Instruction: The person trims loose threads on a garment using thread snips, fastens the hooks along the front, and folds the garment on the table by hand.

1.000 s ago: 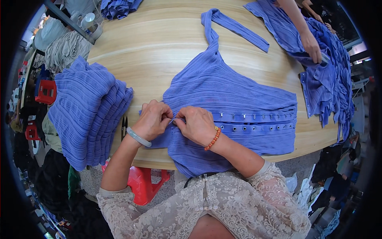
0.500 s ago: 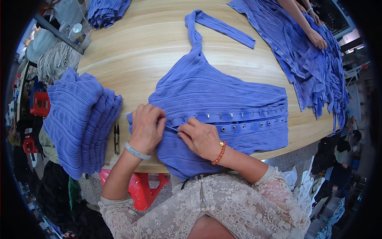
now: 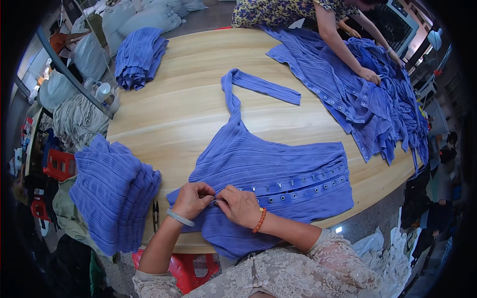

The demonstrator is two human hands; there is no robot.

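Note:
A blue ribbed garment [image 3: 268,164] with a long strap and a row of metal eyelets lies spread on the wooden table [image 3: 184,104]. My left hand [image 3: 191,198], with a pale bangle on the wrist, pinches the garment's near left edge. My right hand [image 3: 241,206], wearing an orange bead bracelet, pinches the same edge right beside it, fingertips of both hands meeting at the end of the eyelet row.
A folded stack of blue garments [image 3: 112,196] sits at my left, with small snips [image 3: 155,216] beside it. Another stack [image 3: 139,57] lies at the far left. A person across the table [image 3: 343,39] handles a heap of blue garments [image 3: 377,104].
The view has tilted up, showing more of the far table and the other person. My hands stay pinched together at the garment's near edge.

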